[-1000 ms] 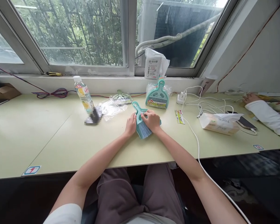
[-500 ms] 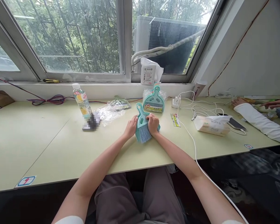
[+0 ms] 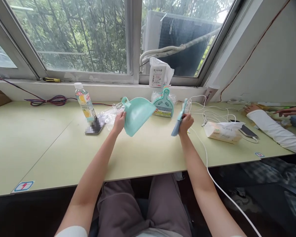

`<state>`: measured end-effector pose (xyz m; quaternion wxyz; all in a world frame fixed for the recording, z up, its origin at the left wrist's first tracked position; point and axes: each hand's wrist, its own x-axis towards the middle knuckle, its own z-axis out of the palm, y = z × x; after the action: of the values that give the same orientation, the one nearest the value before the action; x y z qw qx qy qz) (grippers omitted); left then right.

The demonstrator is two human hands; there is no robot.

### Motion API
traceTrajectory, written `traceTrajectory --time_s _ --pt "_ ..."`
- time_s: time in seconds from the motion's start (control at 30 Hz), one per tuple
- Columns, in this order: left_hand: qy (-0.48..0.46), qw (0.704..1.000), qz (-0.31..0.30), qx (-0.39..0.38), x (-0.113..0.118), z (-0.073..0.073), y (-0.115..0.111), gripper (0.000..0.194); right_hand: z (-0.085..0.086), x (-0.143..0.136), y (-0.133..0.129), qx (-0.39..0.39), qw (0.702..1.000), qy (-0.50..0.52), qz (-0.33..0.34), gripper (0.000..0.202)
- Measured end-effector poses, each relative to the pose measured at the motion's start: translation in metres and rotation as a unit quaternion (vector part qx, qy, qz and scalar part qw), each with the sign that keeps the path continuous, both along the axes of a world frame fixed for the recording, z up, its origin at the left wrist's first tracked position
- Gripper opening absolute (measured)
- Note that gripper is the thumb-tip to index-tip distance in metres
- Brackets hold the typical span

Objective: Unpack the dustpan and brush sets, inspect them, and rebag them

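Observation:
A teal dustpan (image 3: 139, 115) is held up over the table by my left hand (image 3: 119, 122), whose fingers are closed on its left edge near the handle. Apart from it, on the right, my right hand (image 3: 186, 123) grips a small teal hand brush (image 3: 179, 121) with blue-grey bristles pointing down. Behind, against the wall below the window, stands a stack of packaged dustpan-and-brush sets (image 3: 164, 103). Crumpled clear plastic wrapping (image 3: 108, 119) lies behind my left hand, partly hidden by the hand and the dustpan.
A drink bottle (image 3: 85, 103) and a phone (image 3: 95, 130) are on the left. A tissue pack (image 3: 223, 131), white cables (image 3: 207, 156) and another phone (image 3: 248, 131) lie right. Another person's white sleeve (image 3: 268, 126) reaches in at far right. A tissue box (image 3: 158, 75) sits on the sill.
The dustpan and the brush, earlier together between both hands, are now apart. My left hand has moved left with the dustpan, my right hand to the right with the brush.

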<state>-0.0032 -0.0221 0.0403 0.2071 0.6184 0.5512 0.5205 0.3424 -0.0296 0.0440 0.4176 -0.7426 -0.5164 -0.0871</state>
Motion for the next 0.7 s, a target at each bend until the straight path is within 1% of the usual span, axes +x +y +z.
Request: traceTrajectory --time_s 0.03,0.1,0.17,0.2,0.3,0.37,0.43,0.5,0.57,0.63,0.7 --pt "0.031 0.999 -0.033 -0.026 0.0 -0.003 0.0 0.032 -0.002 0.001 0.002 -0.005 1.0 0.017 -0.022 0.068" --pt "0.102 0.987 -0.098 -0.078 0.001 -0.013 -0.002 0.034 -0.009 -0.004 0.005 -0.037 0.999 -0.001 -0.033 0.061" --pt "0.16 0.971 -0.136 -0.114 0.002 -0.023 -0.003 0.036 -0.017 -0.011 0.007 -0.085 0.995 -0.059 -0.004 0.053" --pt "0.177 0.967 -0.14 -0.121 0.002 -0.027 -0.003 0.037 -0.021 -0.015 0.008 -0.106 0.991 -0.086 0.01 0.051" --pt "0.186 0.968 -0.118 -0.116 -0.003 -0.03 -0.002 0.037 -0.029 -0.023 0.009 -0.147 0.98 -0.128 0.042 0.047" --pt "0.184 0.972 -0.106 -0.106 -0.007 -0.029 -0.001 0.034 -0.029 -0.026 0.009 -0.161 0.978 -0.121 0.06 0.045" --pt "0.188 0.972 -0.097 -0.098 -0.01 -0.027 -0.001 0.034 -0.026 -0.028 0.008 -0.16 0.98 -0.087 0.08 0.046" --pt "0.2 0.972 -0.088 -0.086 -0.011 -0.028 0.0 0.033 -0.022 -0.029 0.006 -0.134 0.985 -0.039 0.098 0.051" --pt "0.197 0.975 -0.073 -0.073 -0.011 -0.029 0.0 0.027 -0.017 -0.027 0.005 -0.092 0.991 0.009 0.098 0.056" --pt "0.176 0.98 -0.057 -0.066 -0.012 -0.032 0.001 0.017 -0.012 -0.023 0.004 -0.056 0.993 0.055 0.083 0.059" --pt "0.158 0.984 -0.043 -0.071 -0.014 -0.033 0.001 0.01 -0.008 -0.016 0.003 -0.037 0.992 0.101 0.061 0.058"
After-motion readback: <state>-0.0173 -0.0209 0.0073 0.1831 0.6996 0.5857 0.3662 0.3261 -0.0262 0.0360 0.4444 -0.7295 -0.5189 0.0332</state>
